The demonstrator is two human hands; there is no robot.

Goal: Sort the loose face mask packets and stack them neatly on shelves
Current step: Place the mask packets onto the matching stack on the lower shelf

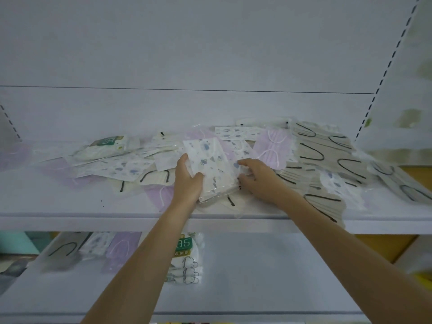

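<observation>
1. A person stands at a white metal shelving unit, both bare forearms reaching forward to the upper shelf (pixel 70 206).
2. The left hand (pixel 187 181) holds a stack of white face mask packets (pixel 212 164) printed with small blue and grey figures. Its grip is closed on the stack's left edge, with the thumb on top and the fingers underneath.
3. The right hand (pixel 259 181) meets the same stack at its right edge. The thumb lies on top and the fingers curl in against the side, so this grip is narrow and also holds the stack.
4. The stack is tilted, its near end resting on the loose packets in the middle of the upper shelf, close to the front edge.
5. Around it the loose pile spreads across the shelf. Grey packets with black ear loops (pixel 327 155) overlap to the right, a lilac mask packet (pixel 273 148) lies just beside the right hand, and more printed and cream packets lie to the left.
6. A packet with a green "95" label (pixel 109 141) sits at the back left of the pile.
7. On the lower shelf (pixel 257 277) sorted piles stand in a row: a grey pile (pixel 65 249), a printed pile (pixel 95 246), a lilac pile (pixel 119 251) and a pile of green-label packets (pixel 187 258) partly hidden by the left forearm.
</observation>
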